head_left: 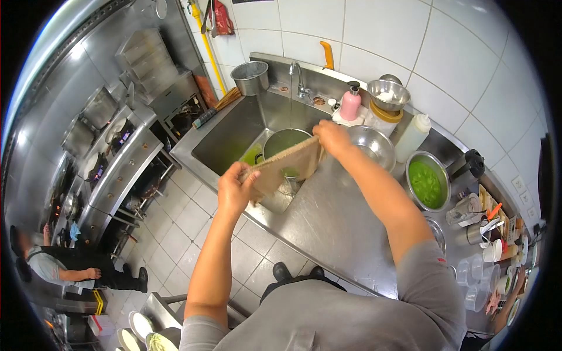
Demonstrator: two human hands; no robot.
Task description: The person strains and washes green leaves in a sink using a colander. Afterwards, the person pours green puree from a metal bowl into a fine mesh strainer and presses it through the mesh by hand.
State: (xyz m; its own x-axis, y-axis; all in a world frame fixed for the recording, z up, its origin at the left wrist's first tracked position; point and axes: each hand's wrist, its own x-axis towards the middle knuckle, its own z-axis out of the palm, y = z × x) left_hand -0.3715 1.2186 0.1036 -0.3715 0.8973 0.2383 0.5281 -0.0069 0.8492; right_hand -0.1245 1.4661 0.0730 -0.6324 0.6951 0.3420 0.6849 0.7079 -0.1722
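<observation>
A tan cloth [288,169] is stretched between my two hands over the sink [219,134]. My left hand [236,188] is closed on its near left end, and my right hand [333,138] grips the far right end, which is higher. Behind and below the cloth, partly hidden by it, a metal pot [270,143] stands in the sink under the faucet [299,79]. A thin stream of water seems to fall from the spout. Green residue [250,155] lies beside the pot.
On the steel counter [333,216] stand a metal bowl [380,146], a container of green sauce [426,182], a pink pump bottle [351,102] and a squeeze bottle [413,137]. A co-worker [64,266] stands at far left near the stoves. White-filled bowls [140,323] sit at lower left.
</observation>
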